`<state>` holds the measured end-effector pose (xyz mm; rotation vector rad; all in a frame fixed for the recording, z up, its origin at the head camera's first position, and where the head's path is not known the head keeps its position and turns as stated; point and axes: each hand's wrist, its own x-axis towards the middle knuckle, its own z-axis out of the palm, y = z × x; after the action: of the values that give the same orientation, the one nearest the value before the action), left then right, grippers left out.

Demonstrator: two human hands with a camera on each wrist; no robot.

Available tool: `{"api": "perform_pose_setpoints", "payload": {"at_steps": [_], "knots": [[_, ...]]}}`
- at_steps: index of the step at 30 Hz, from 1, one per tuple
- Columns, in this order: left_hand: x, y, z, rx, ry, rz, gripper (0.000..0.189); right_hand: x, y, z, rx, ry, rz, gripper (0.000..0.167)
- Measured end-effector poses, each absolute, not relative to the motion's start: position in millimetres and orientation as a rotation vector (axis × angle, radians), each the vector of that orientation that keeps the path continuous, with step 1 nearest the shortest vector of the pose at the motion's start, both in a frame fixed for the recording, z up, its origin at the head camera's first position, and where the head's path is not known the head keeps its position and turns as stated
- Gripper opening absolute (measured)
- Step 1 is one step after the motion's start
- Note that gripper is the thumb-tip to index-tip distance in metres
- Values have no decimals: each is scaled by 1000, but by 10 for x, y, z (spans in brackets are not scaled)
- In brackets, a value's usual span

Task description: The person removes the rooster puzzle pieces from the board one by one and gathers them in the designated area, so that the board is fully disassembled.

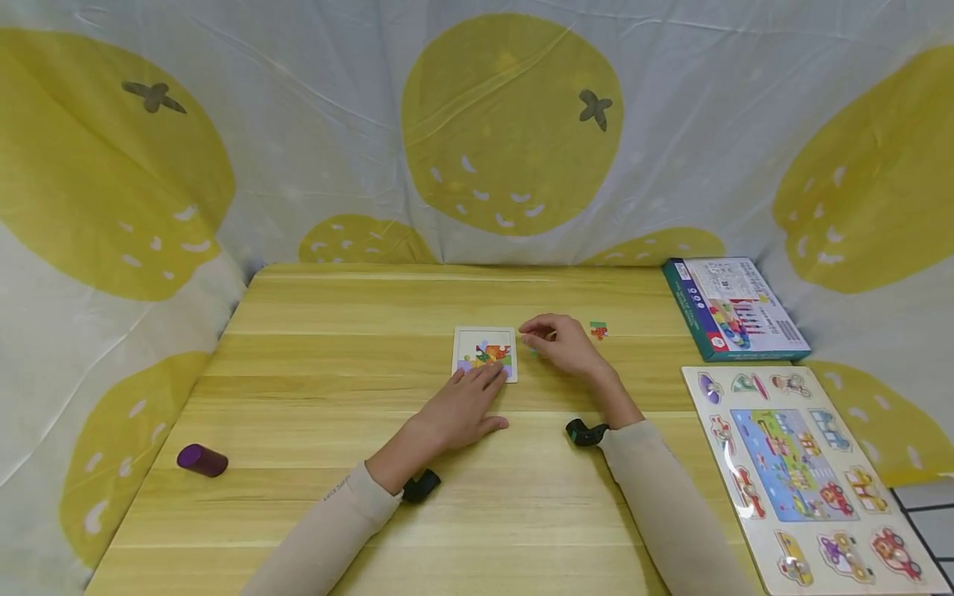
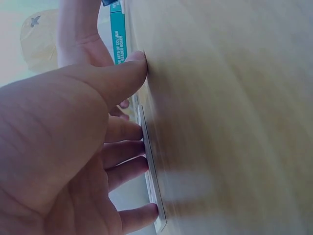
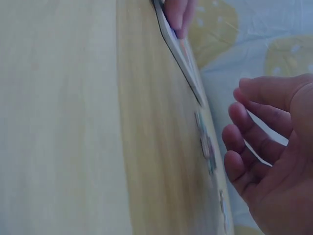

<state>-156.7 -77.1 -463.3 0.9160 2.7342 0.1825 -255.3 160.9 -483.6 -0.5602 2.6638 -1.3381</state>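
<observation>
The left hand is laid with straightened fingers on the near edge of a square white puzzle tray; the right hand is held beside the tray's right edge, fingers loosely bent, with nothing seen pinched. Near the worktop's left edge, a dark purple cylinder could be sent rolling if knocked by a sleeve. In the tray, colourful jigsaw pieces are gathered toward the near edge; they could be dislodged by dragging fingertips. Flat multicoloured loose pieces could be brushed aside by the right hand; a red-and-green piece is set farther right. Near the worktop's far right corner, a green-and-white cardboard box is placed, its contents hidden; along the right edge, vehicle shapes are held in a pale flat board.
</observation>
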Motion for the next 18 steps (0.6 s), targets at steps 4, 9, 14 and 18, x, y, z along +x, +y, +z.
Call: {"api": "perform_pose_setpoints", "payload": {"at_steps": [4,9,14,18], "knots": [[-1567,-775,-4628,920,2733,190,80,-2549,1491,-4842,-603,2627,-1335,24],[-1571,-777,-4627,945,2741,188,79,-2530,1367,-4822,-637,2597,-1315,24],[-1576,-773,-4640,960,2743,175,79,-2549,1281,-4832,-654,2575,-1308,23],[-1572,-766,-4641,951,2745,154,78,-2568,1220,-4844,-681,2566,-1300,23]]}}
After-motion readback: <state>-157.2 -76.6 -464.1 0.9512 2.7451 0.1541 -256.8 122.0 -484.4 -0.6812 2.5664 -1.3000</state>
